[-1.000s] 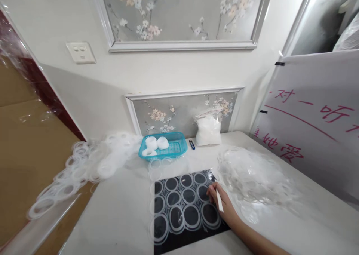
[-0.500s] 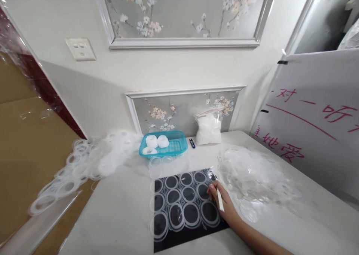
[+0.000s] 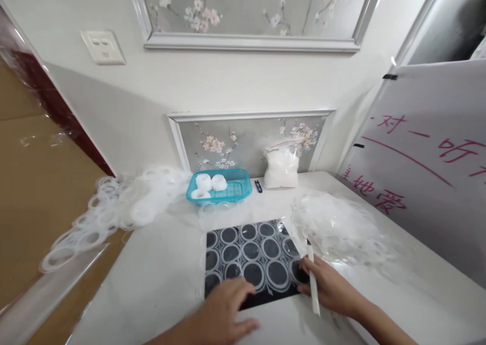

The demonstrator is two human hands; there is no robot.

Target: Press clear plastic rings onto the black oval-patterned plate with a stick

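Observation:
A black mat (image 3: 261, 299) lies on the table in front of me, with a translucent sheet of joined rings (image 3: 277, 289) spread over it. My right hand (image 3: 332, 285) is closed around a slim white stick-like tool (image 3: 315, 295) with a dark tip pointing away from me. Its fingertips touch the right edge of the mat and rings. My left hand (image 3: 222, 309) is over the near left corner of the mat, fingers apart and holding nothing. It hides part of the rings there; whether it touches them I cannot tell.
Behind the mat stands a blue basket (image 3: 243, 197) holding several white ring stacks. Small blue-handled snips (image 3: 258, 186) and a bag of white material (image 3: 281, 167) are beside it. Loose rings (image 3: 114, 213) pile up at left, clear film scraps (image 3: 337, 226) at right.
My left hand has come into view over the near left of the mat. My right hand has moved right and nearer to me with the white tool. The ring sheet appears shifted rightward.

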